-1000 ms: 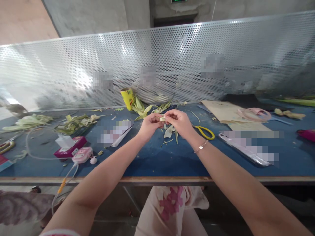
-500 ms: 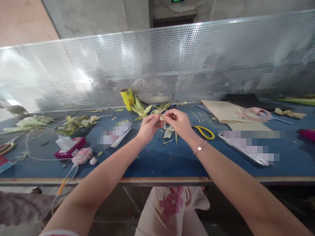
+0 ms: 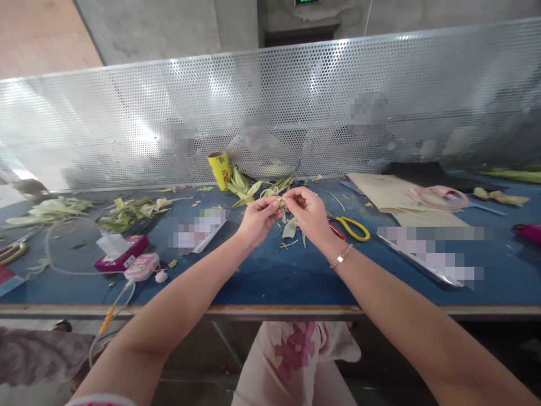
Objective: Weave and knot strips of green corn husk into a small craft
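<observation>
My left hand (image 3: pixel 257 220) and my right hand (image 3: pixel 310 213) meet above the middle of the blue table. Both pinch a small pale-green piece of corn husk (image 3: pixel 282 200) between thumbs and fingertips; the fingers hide most of it. Below the hands lie husk scraps (image 3: pixel 289 228) and thin green strips. Just right of my right hand rests a tool with a yellow loop handle (image 3: pixel 355 229) and a red part; its working end is covered by that hand. Beyond my left hand, green corn husks (image 3: pixel 239 183) lie against a yellow tube (image 3: pixel 218 172).
Two phones (image 3: pixel 203 231) (image 3: pixel 422 262) lie either side. Husk piles (image 3: pixel 131 213), a tissue pack (image 3: pixel 137 246) and a pink case on a cable (image 3: pixel 142 266) are leftward. Brown paper (image 3: pixel 380 192) carries a pink tape roll (image 3: pixel 439 197). A perforated metal screen (image 3: pixel 279 84) stands behind.
Both hands stay together at the same spot, with fingertips shifting slightly on the husk piece. More of the red part beside the yellow handle now shows.
</observation>
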{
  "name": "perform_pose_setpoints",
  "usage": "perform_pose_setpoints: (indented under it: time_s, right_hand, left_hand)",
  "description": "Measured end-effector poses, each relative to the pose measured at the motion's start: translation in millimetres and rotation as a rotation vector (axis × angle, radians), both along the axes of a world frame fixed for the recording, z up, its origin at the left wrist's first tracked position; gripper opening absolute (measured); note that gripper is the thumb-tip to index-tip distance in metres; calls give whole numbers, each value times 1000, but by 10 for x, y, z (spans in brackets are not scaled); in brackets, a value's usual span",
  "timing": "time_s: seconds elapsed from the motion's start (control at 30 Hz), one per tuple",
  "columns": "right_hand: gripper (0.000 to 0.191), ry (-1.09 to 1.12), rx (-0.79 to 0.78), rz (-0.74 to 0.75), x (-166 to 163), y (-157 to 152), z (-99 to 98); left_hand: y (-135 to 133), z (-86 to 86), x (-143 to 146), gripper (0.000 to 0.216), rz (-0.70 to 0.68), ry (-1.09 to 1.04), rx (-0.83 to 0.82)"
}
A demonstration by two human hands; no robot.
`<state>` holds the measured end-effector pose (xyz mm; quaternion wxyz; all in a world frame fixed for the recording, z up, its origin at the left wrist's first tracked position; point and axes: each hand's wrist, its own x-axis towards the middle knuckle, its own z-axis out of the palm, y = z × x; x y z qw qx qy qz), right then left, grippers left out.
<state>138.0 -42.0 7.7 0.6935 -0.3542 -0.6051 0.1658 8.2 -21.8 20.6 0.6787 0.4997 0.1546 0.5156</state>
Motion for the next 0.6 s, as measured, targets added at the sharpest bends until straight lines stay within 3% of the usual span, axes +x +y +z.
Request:
perform_pose_setpoints:
  time_s: [0.3, 0.6]
  right_hand:
    - [5, -99, -3, 60, 77, 4, 54]
    - [9, -358, 163, -85, 128, -81, 121]
  left_hand:
    - [25, -49, 22, 21, 43, 14, 88]
    - [-10, -13, 15, 20, 60, 20, 79]
